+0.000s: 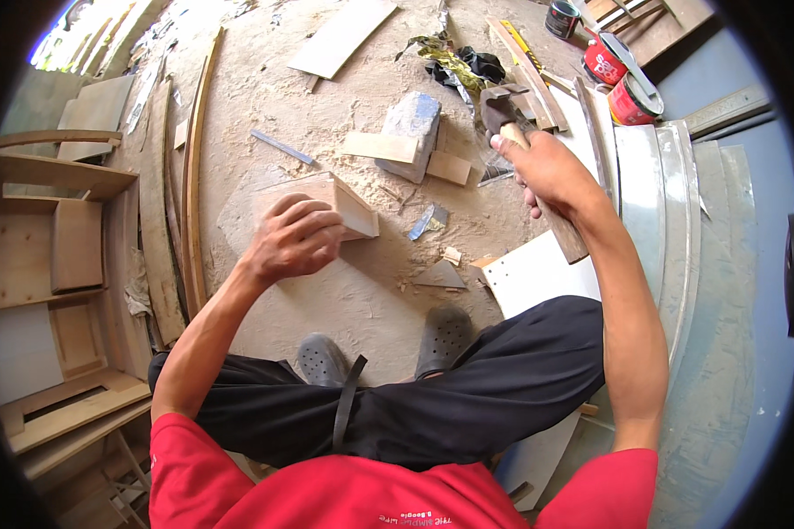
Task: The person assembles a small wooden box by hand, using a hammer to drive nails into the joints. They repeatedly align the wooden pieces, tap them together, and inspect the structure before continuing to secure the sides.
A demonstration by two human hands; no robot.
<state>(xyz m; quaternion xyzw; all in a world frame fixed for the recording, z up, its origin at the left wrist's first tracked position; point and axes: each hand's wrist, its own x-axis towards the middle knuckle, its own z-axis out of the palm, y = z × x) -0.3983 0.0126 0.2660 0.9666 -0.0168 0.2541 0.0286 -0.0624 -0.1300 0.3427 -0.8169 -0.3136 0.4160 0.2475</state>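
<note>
My right hand is wrapped round the wooden handle of a hammer, raised on the right with its dark metal head pointing away from me. My left hand is closed, its fingers curled in over a small wooden box on the floor. Whatever those fingers pinch, if anything, is hidden. The box is of pale wood, and the hand covers part of its near side. Beyond it, a thin wood strip lies across a grey-blue block.
Wooden cabinet frames and long boards line the left. Wood offcuts and a white panel lie around the dusty floor. Paint cans stand at the far right, beside glass sheets.
</note>
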